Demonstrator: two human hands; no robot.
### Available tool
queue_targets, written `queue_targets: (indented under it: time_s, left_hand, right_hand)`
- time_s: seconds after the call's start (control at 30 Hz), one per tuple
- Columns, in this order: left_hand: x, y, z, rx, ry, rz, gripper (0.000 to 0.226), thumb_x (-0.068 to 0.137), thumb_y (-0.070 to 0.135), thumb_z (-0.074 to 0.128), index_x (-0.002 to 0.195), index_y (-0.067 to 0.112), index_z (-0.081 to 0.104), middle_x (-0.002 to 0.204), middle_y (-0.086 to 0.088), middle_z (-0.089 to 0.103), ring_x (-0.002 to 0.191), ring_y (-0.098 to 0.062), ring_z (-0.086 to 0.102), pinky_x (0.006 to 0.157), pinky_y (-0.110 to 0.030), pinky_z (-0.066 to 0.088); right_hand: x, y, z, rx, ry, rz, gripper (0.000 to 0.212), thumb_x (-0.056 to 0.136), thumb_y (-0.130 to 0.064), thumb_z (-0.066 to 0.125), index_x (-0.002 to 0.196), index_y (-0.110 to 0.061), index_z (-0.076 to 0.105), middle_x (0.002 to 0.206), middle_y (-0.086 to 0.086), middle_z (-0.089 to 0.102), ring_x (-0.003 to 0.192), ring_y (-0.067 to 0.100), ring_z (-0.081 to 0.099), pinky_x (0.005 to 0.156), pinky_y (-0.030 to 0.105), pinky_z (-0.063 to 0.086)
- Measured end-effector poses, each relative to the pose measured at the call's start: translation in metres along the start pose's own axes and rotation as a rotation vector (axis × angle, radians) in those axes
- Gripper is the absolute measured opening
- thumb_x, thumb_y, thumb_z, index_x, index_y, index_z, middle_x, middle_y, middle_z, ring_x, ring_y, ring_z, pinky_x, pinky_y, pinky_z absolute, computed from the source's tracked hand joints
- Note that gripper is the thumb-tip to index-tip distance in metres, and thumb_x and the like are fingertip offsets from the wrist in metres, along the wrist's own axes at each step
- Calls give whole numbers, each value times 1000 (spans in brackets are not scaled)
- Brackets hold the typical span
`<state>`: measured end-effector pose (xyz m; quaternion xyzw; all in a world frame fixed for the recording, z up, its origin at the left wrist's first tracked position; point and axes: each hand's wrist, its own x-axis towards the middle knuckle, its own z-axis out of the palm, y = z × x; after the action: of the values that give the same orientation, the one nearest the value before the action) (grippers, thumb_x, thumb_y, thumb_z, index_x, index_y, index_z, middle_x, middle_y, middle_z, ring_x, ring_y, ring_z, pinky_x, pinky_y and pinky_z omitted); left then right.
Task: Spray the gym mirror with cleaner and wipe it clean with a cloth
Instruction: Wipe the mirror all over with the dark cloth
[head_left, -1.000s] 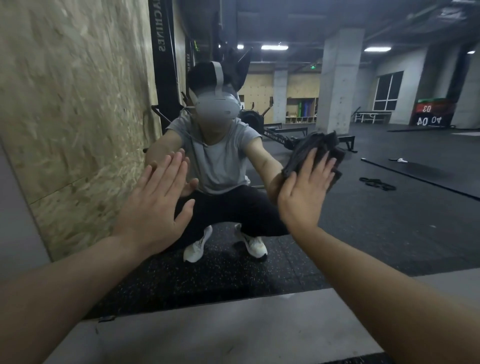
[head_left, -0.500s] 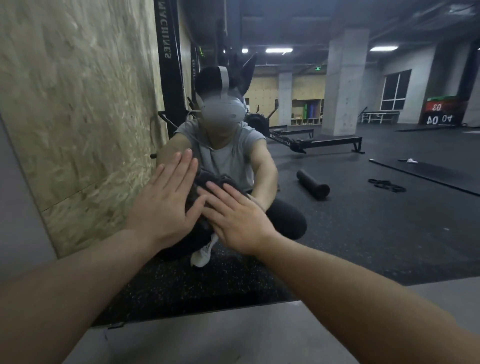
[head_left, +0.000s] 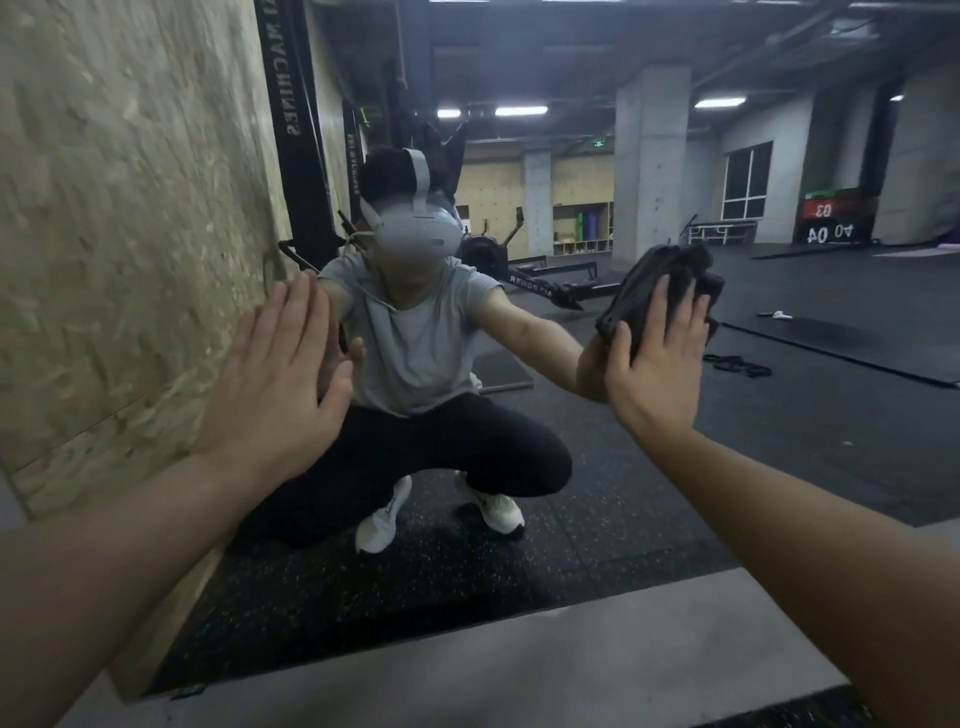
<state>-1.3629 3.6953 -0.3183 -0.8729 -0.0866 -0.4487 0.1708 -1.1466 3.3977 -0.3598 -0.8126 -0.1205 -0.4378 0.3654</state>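
Note:
The gym mirror (head_left: 649, 457) fills most of the view and reflects me crouching in front of it. My right hand (head_left: 655, 358) presses a crumpled black cloth (head_left: 662, 283) flat against the glass at the right, fingers straight and spread. My left hand (head_left: 275, 384) lies flat on the mirror at the left, fingers straight, holding nothing. No spray bottle is in view.
A grey ledge (head_left: 519, 660) runs along the mirror's bottom edge. A chipboard wall (head_left: 119, 234) shows at the left. Reflected in the glass are rowing machines, concrete pillars and black rubber flooring.
My right hand has swept the cloth from beside my left hand, at the mirror's middle, out to the right and upward. My left hand stays flat on the glass.

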Motion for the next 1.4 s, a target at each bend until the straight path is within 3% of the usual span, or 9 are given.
queue_targets:
  time_s: [0.07,0.2,0.4,0.53,0.8,0.9,1.07,1.23,1.4]
  left_hand:
    - [14,3,-4,2,13,6,73,100,45,24,161,6,15,171,-11,6,158,-22,0,126,-31,-10]
    - [23,4,-4,-26,-18,38,74,100,47,19,163,10,7,171,-5,-1,157,-16,-6,128,-39,1]
    - [24,-4,-2,-64,82,92,67,102,42,26,157,4,30,167,-11,23,155,-23,19,125,-48,23]
    - [25,-5,0,-75,74,83,66,103,42,23,158,6,30,168,-9,22,156,-22,16,125,-47,22]
    - [25,-3,-4,-80,67,69,67,101,42,24,158,7,32,167,-9,24,155,-22,20,125,-44,21]
    - [25,-2,-6,-83,51,66,68,101,43,24,157,6,32,167,-9,23,155,-22,18,126,-45,21]
    - [24,1,-5,-73,26,54,70,101,44,22,159,6,28,169,-8,17,157,-20,12,126,-43,17]
    - [25,2,-6,-49,-20,38,72,101,47,18,160,7,22,170,-6,11,157,-18,8,127,-44,18]
    - [27,0,-18,-40,-46,40,74,98,50,17,159,9,27,169,-6,17,156,-18,13,127,-39,16]
  right_hand:
    - [0,-18,7,57,42,80,69,104,-42,26,164,-16,5,171,16,0,157,35,-5,128,51,-2]
    - [-16,-64,28,98,119,81,69,102,-35,28,163,-7,12,169,23,7,157,41,0,127,54,-1]
    - [-80,-136,67,3,21,-459,68,102,-37,34,162,-11,14,169,20,4,157,40,-1,127,56,-1]
    - [-108,-169,79,-45,0,-816,62,98,-32,50,155,-10,38,167,16,22,156,38,12,127,52,1]
    - [-68,-130,61,-31,17,-1101,45,97,-35,59,141,-24,61,154,4,50,148,27,39,125,42,21]
    - [-55,-103,47,-64,76,-1018,50,97,-36,60,146,-27,56,151,2,53,144,26,43,123,42,26]
    - [-39,-68,23,-120,167,-666,55,94,-40,59,147,-27,55,151,3,52,138,29,46,114,46,32]
    - [-18,-57,11,-143,184,-276,63,97,-41,47,158,-24,36,160,7,36,140,31,33,114,45,22]
    - [3,-79,5,-47,198,-154,62,100,-30,43,158,-12,32,165,13,26,147,32,26,121,48,20]
